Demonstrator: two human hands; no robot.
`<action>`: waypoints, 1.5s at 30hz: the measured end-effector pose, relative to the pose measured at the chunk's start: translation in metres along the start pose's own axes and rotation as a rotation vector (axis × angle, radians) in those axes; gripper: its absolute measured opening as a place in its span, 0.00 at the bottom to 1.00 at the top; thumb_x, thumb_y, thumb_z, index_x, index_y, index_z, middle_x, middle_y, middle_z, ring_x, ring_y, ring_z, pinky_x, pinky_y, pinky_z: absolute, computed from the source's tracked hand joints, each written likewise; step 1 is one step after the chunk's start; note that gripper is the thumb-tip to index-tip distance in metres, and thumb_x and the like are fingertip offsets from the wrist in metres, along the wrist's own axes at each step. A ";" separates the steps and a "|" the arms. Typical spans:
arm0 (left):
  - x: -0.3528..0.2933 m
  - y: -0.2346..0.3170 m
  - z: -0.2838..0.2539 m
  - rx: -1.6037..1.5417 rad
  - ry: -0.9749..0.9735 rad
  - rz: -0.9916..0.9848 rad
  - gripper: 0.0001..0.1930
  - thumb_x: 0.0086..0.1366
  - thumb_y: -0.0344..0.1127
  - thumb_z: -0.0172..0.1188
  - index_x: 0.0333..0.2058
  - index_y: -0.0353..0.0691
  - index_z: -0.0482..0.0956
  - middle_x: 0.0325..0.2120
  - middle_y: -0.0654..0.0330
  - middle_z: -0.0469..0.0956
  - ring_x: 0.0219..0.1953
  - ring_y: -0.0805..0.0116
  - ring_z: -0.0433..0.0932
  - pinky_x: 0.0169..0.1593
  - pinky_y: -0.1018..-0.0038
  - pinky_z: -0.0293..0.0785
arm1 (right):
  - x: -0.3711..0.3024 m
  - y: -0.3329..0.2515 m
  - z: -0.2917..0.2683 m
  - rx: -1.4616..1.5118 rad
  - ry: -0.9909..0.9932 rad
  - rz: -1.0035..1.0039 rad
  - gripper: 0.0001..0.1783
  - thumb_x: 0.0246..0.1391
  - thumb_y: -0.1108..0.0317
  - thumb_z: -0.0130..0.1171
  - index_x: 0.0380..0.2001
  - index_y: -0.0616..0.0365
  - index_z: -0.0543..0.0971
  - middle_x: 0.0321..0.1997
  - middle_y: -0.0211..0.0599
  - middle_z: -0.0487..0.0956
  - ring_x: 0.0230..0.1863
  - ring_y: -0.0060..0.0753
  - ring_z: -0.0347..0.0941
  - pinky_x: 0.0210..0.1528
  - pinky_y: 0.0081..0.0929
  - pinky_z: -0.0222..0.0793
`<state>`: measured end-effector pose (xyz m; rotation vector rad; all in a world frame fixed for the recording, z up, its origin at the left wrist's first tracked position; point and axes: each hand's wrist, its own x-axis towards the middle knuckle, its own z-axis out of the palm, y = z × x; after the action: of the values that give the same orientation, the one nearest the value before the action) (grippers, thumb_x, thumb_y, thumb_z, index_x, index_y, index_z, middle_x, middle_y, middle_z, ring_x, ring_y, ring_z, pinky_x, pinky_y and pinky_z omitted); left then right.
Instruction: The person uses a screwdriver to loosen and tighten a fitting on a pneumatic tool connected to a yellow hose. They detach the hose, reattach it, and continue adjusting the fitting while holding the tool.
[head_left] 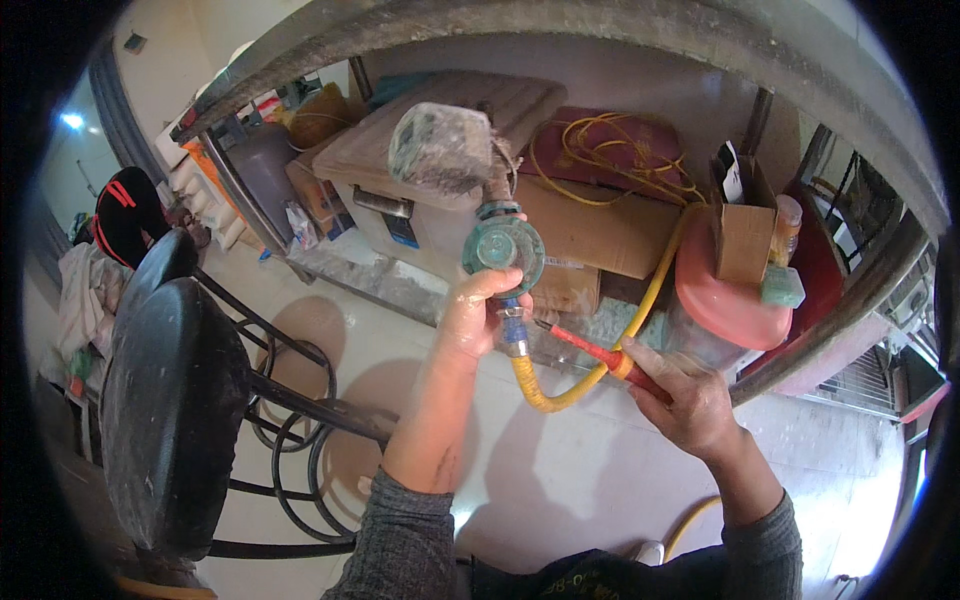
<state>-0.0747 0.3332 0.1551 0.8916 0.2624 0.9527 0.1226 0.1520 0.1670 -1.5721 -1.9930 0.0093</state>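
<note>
A round green gas regulator [497, 246] hangs in front of me below a dusty metal block [440, 150] on a pipe. My left hand [480, 305] is closed around the regulator's lower part, thumb across its face. From its bottom outlet, past a blue hose end with a clamp [514, 325], a yellow hose [545, 402] curves down and up to the right. My right hand [685, 395] grips a red insulated screwdriver [610, 358] by its handle. The screwdriver's tip points left, close to the clamp; whether it touches cannot be told.
A metal frame [560, 25] arches over a low shelf. On it stand a lidded plastic storage box [410, 225], cardboard boxes [600, 225], a coiled yellow cord [610, 140] and a pink plastic tub [720, 285]. Black stools [180, 400] crowd the left side.
</note>
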 end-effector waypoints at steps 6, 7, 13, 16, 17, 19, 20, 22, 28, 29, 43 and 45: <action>0.001 -0.010 0.009 0.218 0.030 -0.023 0.32 0.44 0.30 0.58 0.54 0.41 0.68 0.34 0.63 0.73 0.22 0.74 0.72 0.25 0.79 0.71 | -0.003 -0.005 0.001 -0.051 0.007 -0.025 0.28 0.44 0.69 0.62 0.52 0.48 0.73 0.35 0.35 0.79 0.31 0.39 0.76 0.31 0.32 0.73; 0.002 -0.011 0.010 0.220 0.025 -0.045 0.32 0.44 0.29 0.58 0.53 0.40 0.68 0.33 0.62 0.73 0.24 0.72 0.74 0.24 0.80 0.71 | -0.004 -0.004 -0.001 -0.064 -0.003 -0.013 0.27 0.44 0.69 0.62 0.52 0.48 0.73 0.35 0.35 0.79 0.31 0.38 0.76 0.31 0.32 0.73; 0.006 -0.020 0.010 0.217 0.006 -0.045 0.32 0.44 0.29 0.57 0.53 0.38 0.68 0.33 0.61 0.74 0.24 0.70 0.75 0.24 0.80 0.72 | -0.005 0.000 -0.004 -0.063 0.055 -0.037 0.24 0.45 0.69 0.62 0.50 0.49 0.75 0.36 0.33 0.80 0.34 0.36 0.77 0.33 0.30 0.74; 0.008 -0.022 0.007 0.201 0.019 -0.046 0.31 0.44 0.29 0.56 0.52 0.36 0.68 0.33 0.60 0.74 0.24 0.70 0.75 0.24 0.81 0.72 | -0.004 0.002 -0.002 -0.072 0.071 -0.054 0.23 0.45 0.70 0.61 0.49 0.49 0.76 0.35 0.32 0.80 0.34 0.35 0.78 0.33 0.29 0.74; 0.009 -0.023 0.006 0.170 0.006 -0.054 0.31 0.44 0.29 0.56 0.52 0.36 0.68 0.33 0.60 0.74 0.24 0.70 0.75 0.24 0.81 0.72 | -0.004 0.002 -0.001 -0.065 0.074 -0.055 0.23 0.45 0.70 0.61 0.48 0.49 0.76 0.35 0.32 0.80 0.34 0.35 0.78 0.33 0.29 0.74; 0.009 -0.025 0.004 0.106 -0.024 -0.069 0.30 0.45 0.29 0.56 0.52 0.34 0.68 0.33 0.59 0.74 0.24 0.71 0.75 0.23 0.82 0.72 | -0.004 0.002 0.000 -0.072 0.073 -0.056 0.23 0.45 0.70 0.61 0.48 0.49 0.76 0.34 0.31 0.80 0.33 0.35 0.77 0.33 0.29 0.74; 0.009 -0.026 0.004 0.127 -0.012 -0.069 0.30 0.44 0.29 0.56 0.52 0.34 0.68 0.33 0.59 0.74 0.23 0.71 0.75 0.23 0.82 0.72 | -0.004 0.002 0.001 -0.084 0.069 -0.057 0.22 0.45 0.70 0.61 0.48 0.49 0.76 0.34 0.31 0.80 0.33 0.35 0.77 0.33 0.29 0.74; 0.009 -0.027 0.003 0.172 0.022 -0.072 0.30 0.44 0.30 0.56 0.52 0.33 0.68 0.33 0.59 0.74 0.23 0.72 0.75 0.23 0.83 0.72 | -0.004 0.001 0.000 -0.096 0.067 -0.065 0.22 0.45 0.70 0.61 0.48 0.48 0.76 0.33 0.30 0.80 0.33 0.35 0.77 0.33 0.29 0.74; 0.010 -0.029 0.004 0.191 -0.021 -0.094 0.30 0.44 0.31 0.56 0.52 0.33 0.68 0.33 0.59 0.75 0.24 0.73 0.74 0.23 0.84 0.72 | -0.005 0.002 -0.004 -0.101 0.077 -0.068 0.23 0.45 0.69 0.61 0.48 0.48 0.76 0.33 0.31 0.80 0.32 0.35 0.77 0.32 0.29 0.73; 0.009 -0.029 0.004 0.181 -0.024 -0.092 0.30 0.45 0.31 0.56 0.51 0.33 0.68 0.33 0.59 0.75 0.24 0.74 0.74 0.23 0.84 0.71 | -0.005 0.002 -0.004 -0.097 0.076 -0.060 0.23 0.45 0.69 0.61 0.48 0.48 0.76 0.33 0.31 0.80 0.32 0.35 0.77 0.32 0.29 0.73; 0.007 -0.035 0.002 0.184 0.068 -0.165 0.22 0.46 0.28 0.60 0.44 0.36 0.72 0.30 0.63 0.73 0.25 0.76 0.71 0.26 0.79 0.72 | -0.011 0.008 0.002 -0.261 0.146 -0.076 0.20 0.42 0.68 0.64 0.42 0.50 0.76 0.27 0.30 0.78 0.25 0.34 0.74 0.27 0.29 0.71; 0.008 -0.036 0.002 0.149 -0.021 -0.164 0.22 0.47 0.28 0.59 0.45 0.36 0.71 0.31 0.62 0.73 0.27 0.72 0.73 0.27 0.78 0.74 | -0.011 0.011 0.005 -0.249 0.174 -0.085 0.16 0.41 0.68 0.65 0.37 0.51 0.75 0.26 0.30 0.77 0.24 0.34 0.73 0.26 0.29 0.70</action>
<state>-0.0477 0.3294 0.1304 0.9999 0.3867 0.7786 0.1320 0.1471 0.1542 -1.5761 -1.9790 -0.4102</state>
